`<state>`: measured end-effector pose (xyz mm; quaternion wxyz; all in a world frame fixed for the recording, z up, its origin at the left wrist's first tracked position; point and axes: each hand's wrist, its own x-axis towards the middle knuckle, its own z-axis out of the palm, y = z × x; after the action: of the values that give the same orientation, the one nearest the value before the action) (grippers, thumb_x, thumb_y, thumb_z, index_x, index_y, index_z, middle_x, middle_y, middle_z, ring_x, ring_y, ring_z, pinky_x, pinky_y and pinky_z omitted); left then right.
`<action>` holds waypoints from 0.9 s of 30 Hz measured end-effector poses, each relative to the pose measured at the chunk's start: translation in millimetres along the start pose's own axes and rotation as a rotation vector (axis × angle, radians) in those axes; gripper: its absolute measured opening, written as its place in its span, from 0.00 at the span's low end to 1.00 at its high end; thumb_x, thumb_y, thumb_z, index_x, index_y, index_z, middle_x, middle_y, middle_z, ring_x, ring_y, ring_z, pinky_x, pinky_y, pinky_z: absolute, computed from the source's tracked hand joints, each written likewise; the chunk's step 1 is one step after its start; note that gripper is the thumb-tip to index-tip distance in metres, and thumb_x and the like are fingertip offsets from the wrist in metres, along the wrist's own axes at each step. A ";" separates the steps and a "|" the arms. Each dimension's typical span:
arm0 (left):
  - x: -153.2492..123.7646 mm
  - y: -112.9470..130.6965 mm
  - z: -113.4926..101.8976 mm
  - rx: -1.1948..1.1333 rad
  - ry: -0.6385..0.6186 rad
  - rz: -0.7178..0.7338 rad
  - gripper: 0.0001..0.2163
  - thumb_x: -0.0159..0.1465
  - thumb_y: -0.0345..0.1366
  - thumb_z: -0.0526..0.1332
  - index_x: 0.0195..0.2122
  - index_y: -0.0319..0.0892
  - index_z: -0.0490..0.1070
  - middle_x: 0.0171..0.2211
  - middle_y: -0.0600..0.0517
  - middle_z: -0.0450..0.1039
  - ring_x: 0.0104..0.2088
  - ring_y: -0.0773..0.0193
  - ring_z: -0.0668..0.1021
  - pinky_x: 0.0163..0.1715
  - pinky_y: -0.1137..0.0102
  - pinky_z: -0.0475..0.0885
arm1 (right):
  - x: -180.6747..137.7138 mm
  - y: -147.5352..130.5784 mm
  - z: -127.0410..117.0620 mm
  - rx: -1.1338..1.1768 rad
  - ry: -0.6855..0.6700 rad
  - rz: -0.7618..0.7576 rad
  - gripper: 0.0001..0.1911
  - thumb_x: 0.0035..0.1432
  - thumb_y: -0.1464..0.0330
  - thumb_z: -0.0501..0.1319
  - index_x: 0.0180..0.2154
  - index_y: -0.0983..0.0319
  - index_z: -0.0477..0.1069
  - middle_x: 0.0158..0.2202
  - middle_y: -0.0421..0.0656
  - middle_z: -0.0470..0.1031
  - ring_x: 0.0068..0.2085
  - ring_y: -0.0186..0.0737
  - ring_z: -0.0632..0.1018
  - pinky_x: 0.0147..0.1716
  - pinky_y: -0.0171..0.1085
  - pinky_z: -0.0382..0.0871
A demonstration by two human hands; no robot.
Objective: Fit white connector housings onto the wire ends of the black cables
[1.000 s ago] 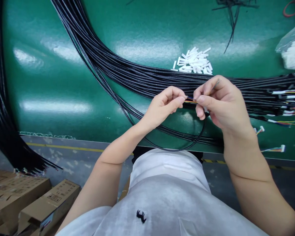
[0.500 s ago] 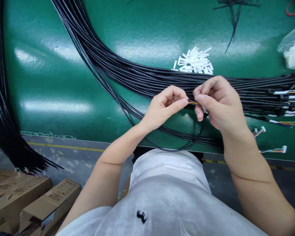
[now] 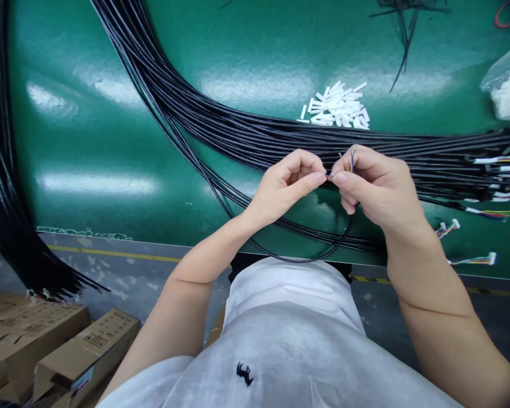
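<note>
My left hand [image 3: 285,184] and my right hand [image 3: 376,184] meet fingertip to fingertip above the green table [image 3: 110,141]. Both are closed in a pinch on the thin coloured wires [image 3: 351,160] at the end of one black cable [image 3: 323,254], which loops down from my right hand toward my body. A few wire ends stick up between my right thumb and forefinger. What my left fingers pinch beyond the wires is hidden.
A thick bundle of black cables [image 3: 221,127] sweeps across the table behind my hands. A pile of small white connectors [image 3: 335,106] lies beyond it. Finished cable ends with coloured wires [image 3: 493,213] lie at the right, a plastic bag [image 3: 508,85] too. Cardboard boxes [image 3: 46,351] stand on the floor.
My right hand has closed the small gap to my left hand. The stretch of coloured wire seen between the fingertips has vanished, and the wire ends now stick up from my right fingers.
</note>
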<state>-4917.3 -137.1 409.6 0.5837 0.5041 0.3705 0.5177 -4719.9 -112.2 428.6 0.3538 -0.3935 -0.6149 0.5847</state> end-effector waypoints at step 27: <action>0.1 1.2 1.9 0.087 0.034 -0.027 0.21 0.63 0.58 0.69 0.33 0.44 0.73 0.30 0.56 0.72 0.28 0.71 0.71 0.29 0.72 0.70 | -1.4 -1.1 9.7 -0.099 0.099 -0.114 0.09 0.62 0.61 0.70 0.34 0.55 0.73 0.34 0.38 0.70 0.24 0.31 0.66 0.20 0.37 0.60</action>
<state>-4915.8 -137.4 411.2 0.5617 0.5150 0.4091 0.5019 -4728.1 -117.7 429.1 0.3965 -0.4032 -0.6464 0.5122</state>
